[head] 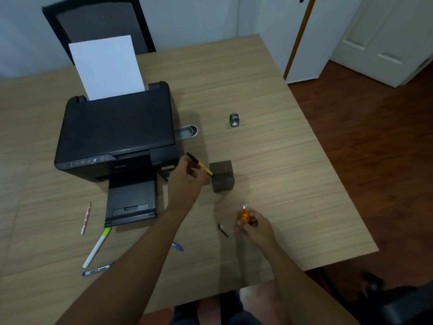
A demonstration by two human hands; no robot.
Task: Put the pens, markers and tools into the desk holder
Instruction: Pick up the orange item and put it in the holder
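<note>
A dark square desk holder (222,176) stands on the wooden table in the middle. My left hand (187,178) grips a yellow pen with a black cap (199,163), tilted, its tip touching the holder's left rim. My right hand (254,225) is shut on a small orange tool (244,215) nearer the front. A small black clip-like piece (222,230) lies just left of that hand. Loose on the left front lie a patterned pencil (86,217), a white marker with a green cap (97,247) and a blue-labelled marker (98,269). A blue pen (177,246) peeks from under my left forearm.
A black printer (117,134) with a white sheet (106,66) fills the left middle. A metal tin (187,132) lies at the printer's right side, and a small grey metal cylinder (234,119) stands further back. A chair (98,24) is behind the table. The table's right edge (328,160) borders the wood floor.
</note>
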